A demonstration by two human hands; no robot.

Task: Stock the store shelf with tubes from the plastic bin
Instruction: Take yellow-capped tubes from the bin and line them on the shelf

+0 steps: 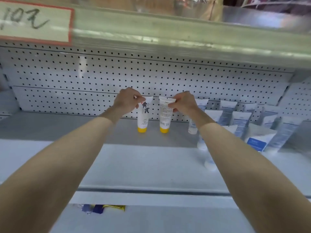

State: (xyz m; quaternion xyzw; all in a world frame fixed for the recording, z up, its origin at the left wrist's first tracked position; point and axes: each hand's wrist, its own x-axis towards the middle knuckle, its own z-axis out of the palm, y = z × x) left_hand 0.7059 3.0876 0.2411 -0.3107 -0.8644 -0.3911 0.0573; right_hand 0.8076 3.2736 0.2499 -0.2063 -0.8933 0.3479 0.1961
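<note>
Head view, nearest first: at the bottom edge, a few blue and yellow packets [102,208] show under the front lip of the shelf [67,128]. Two bare forearms [58,158] reach up and inward over the pale grey shelf deck. To the right of the right arm stand some small bottles [208,163], too blurred to read.

Farther in, two white tubes stand upright on their yellow caps near the back of the shelf, side by side with a narrow gap between them. The left tube [143,117] faces out with large black characters; the right tube [165,113] shows fine print and a barcode. The left hand [127,100] pinches the flat crimped top of the left tube, thumb and fingertips closed on it. The right hand [184,102] does the same at the top of the right tube, fingers curled and clamped on the crimp.

Right of them, rows of white-and-blue tubes [240,117] fill the shelf. Behind everything runs a white pegboard [75,76]. Above it hangs the upper shelf [168,37], with a red-bordered handwritten price card [33,21] at its left
</note>
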